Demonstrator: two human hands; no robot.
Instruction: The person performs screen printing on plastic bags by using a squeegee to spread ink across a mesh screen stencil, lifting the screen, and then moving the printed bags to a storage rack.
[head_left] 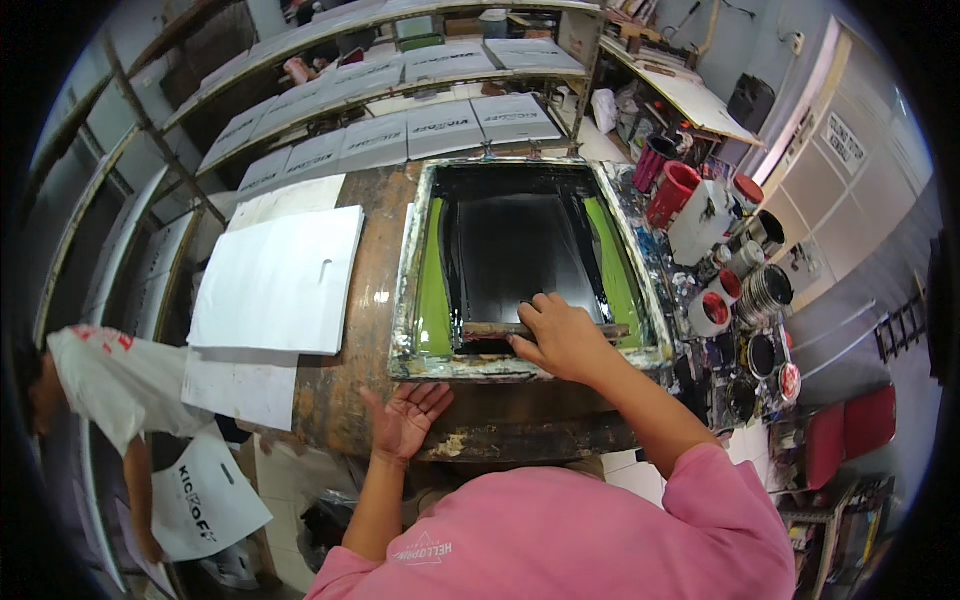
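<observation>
A screen printing frame (408,290) lies on the worn wooden table (375,250), its mesh coated with black ink and flanked by green strips. Near the frame's close end, my right hand (563,337) is closed round a wooden-handled squeegee (485,330) that spans the inked area. My left hand (412,418) is palm up with its fingers spread, by the frame's near left corner; the fingertips reach its lower edge, and I cannot tell whether they bear on it. To the left of the frame sits a stack of blank white bags (280,280) with a cut handle slot.
Behind the table, racks (380,90) hold rows of printed white bags. Ink pots and cans (768,290) crowd the right side, near a red chair (850,435). At the left, another person (125,385) carries a printed white bag (205,500).
</observation>
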